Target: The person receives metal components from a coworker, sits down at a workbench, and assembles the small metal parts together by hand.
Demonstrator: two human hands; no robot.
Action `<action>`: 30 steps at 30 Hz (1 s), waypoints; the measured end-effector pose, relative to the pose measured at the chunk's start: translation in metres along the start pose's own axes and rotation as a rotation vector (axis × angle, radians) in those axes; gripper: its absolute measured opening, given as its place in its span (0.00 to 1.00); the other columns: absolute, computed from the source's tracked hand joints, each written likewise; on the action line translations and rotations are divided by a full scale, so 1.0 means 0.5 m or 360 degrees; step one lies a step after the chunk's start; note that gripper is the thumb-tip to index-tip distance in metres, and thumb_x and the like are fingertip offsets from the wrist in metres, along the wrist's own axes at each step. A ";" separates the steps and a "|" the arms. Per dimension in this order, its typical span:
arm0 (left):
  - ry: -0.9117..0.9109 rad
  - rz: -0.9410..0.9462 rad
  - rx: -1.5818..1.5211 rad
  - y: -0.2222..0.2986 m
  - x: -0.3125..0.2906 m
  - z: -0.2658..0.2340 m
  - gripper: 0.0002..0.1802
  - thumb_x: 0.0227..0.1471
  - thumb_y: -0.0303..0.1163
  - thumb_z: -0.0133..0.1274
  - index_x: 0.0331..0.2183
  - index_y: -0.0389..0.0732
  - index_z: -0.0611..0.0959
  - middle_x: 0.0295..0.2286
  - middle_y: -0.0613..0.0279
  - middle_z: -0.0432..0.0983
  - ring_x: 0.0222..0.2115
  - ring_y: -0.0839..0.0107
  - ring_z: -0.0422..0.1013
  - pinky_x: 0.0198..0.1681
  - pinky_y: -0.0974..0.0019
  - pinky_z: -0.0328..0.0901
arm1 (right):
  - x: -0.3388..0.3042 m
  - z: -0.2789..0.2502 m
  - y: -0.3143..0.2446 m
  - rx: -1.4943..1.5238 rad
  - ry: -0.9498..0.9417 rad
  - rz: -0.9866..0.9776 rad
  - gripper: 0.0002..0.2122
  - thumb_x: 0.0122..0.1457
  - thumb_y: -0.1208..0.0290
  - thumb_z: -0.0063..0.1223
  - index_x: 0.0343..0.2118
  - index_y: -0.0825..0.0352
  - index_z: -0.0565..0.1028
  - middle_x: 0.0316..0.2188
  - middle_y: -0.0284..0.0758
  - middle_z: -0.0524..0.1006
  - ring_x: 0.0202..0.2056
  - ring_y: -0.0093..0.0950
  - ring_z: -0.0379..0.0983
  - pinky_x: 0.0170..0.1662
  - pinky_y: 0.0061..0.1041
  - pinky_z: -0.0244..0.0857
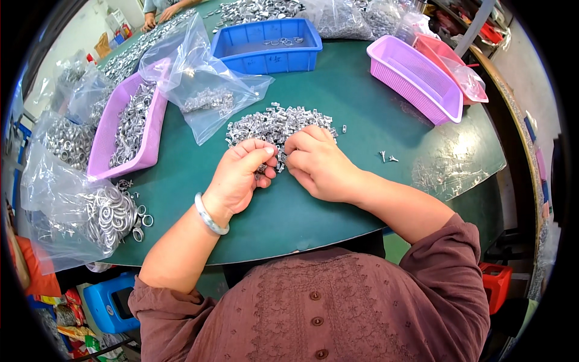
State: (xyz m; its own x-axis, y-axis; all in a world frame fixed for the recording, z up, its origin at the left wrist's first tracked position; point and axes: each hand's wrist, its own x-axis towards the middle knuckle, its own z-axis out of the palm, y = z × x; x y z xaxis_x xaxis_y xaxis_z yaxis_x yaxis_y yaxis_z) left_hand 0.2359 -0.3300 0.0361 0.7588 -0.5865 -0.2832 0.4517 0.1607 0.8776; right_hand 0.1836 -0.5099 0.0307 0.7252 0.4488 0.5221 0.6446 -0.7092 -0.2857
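Note:
A heap of small silver metal parts (280, 120) lies on the green table in front of me. My left hand (241, 175), with a pale bangle (211, 215) on its wrist, is at the heap's near edge. Its fingers are curled, thumb against the forefinger, and bits of the small silver parts show between them. Close beside it, my right hand (322, 166) is closed with its fingertips bent down at the same edge. Whatever its fingers pinch is hidden. A few silver pieces (281, 161) show between the two hands.
A blue tray (268, 63) with some rings stands at the back. Left are a purple basket (154, 142) of metal parts, a clear bag (208, 99) and spilled rings (111, 220). Right are a purple basket (413, 78) and two loose pieces (388, 157). Another person's hand (149, 23) shows far left.

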 end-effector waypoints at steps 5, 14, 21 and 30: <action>-0.0137 -0.0168 0.0174 -0.002 -0.009 0.010 0.06 0.51 0.31 0.47 0.29 0.39 0.76 0.22 0.66 0.71 0.20 0.79 0.65 0.20 0.78 0.60 | 0.005 -0.015 -0.003 0.0139 0.0280 -0.0072 0.04 0.41 0.78 0.53 0.22 0.65 0.70 0.30 0.33 0.68 0.35 0.33 0.62 0.39 0.30 0.56; -0.0229 -0.0044 0.0155 -0.004 -0.015 0.012 0.09 0.52 0.33 0.48 0.29 0.38 0.77 0.21 0.69 0.71 0.19 0.82 0.65 0.21 0.79 0.60 | 0.000 -0.023 -0.004 0.0543 0.0310 0.0107 0.05 0.44 0.81 0.52 0.26 0.66 0.70 0.28 0.33 0.70 0.31 0.31 0.66 0.36 0.27 0.60; -0.0230 0.0046 0.0308 -0.008 -0.012 0.011 0.10 0.52 0.34 0.47 0.29 0.37 0.77 0.20 0.70 0.70 0.18 0.83 0.64 0.19 0.80 0.59 | -0.005 -0.030 0.001 0.1069 0.0142 0.0601 0.04 0.52 0.78 0.48 0.31 0.69 0.72 0.28 0.33 0.72 0.30 0.21 0.68 0.34 0.21 0.62; -0.0275 0.0047 0.0305 -0.012 -0.014 0.014 0.12 0.53 0.36 0.46 0.28 0.37 0.77 0.19 0.69 0.69 0.17 0.83 0.64 0.18 0.81 0.58 | -0.007 -0.030 0.001 0.1089 0.0063 0.0633 0.03 0.52 0.76 0.50 0.27 0.69 0.72 0.25 0.32 0.73 0.28 0.21 0.68 0.32 0.20 0.62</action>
State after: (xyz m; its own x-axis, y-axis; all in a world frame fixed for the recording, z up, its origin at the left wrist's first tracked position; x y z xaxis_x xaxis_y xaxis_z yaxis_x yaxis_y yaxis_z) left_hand 0.2246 -0.3324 0.0355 0.6713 -0.7136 -0.2004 0.3207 0.0359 0.9465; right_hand 0.1776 -0.5203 0.0407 0.9316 0.2031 0.3014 0.3536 -0.3148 -0.8808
